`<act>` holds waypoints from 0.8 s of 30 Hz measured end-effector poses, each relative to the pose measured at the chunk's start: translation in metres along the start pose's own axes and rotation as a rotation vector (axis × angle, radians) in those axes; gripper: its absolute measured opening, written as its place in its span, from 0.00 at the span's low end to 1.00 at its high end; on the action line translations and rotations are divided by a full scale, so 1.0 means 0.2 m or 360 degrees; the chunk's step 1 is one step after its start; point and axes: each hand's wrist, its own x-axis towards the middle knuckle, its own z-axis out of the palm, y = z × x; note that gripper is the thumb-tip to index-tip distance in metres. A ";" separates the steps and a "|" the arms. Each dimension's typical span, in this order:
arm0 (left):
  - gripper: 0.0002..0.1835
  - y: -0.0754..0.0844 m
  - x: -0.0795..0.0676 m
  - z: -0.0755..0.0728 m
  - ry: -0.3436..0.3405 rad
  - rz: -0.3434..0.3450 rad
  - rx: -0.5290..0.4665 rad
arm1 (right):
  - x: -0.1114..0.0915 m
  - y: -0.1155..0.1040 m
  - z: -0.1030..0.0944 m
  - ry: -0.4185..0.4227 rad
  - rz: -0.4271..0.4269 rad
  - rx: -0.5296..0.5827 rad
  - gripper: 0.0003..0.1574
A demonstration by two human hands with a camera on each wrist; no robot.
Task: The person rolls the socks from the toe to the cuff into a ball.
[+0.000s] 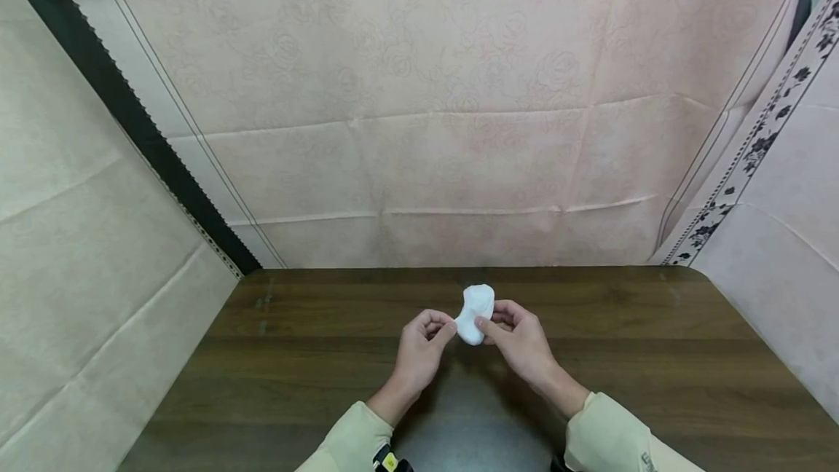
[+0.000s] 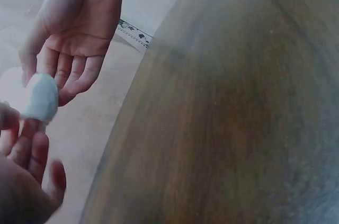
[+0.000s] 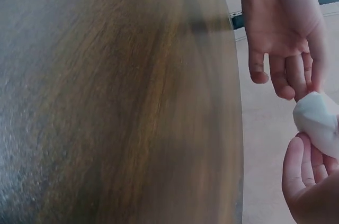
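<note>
Both hands hold a small white, soft-looking piece [image 1: 478, 300] over the table, its outline rounded at the ends and narrower in the middle. My left hand [image 1: 419, 350] pinches its left edge between thumb and index finger, where a small point is drawn out. The right hand [image 1: 526, 344] grips the other side, thumb on the near face and fingers behind. In the left wrist view, the white piece [image 2: 42, 98] sits between the fingertips of both hands. The right wrist view shows its smooth, rounded end [image 3: 312, 114]; what it is made of I cannot tell.
A brown wood-grain table [image 1: 295, 384] lies under the hands. Pale patterned cloth [image 1: 426, 130] hangs behind its far edge, with more cloth on the left [image 1: 98, 275] and right [image 1: 786, 253]. Light green sleeves [image 1: 609, 432] cover the forearms.
</note>
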 end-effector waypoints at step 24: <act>0.04 -0.01 0.01 -0.02 0.0035 0.0043 0.0132 | -0.02 0.01 -0.02 -0.0050 0.0034 0.0086 0.19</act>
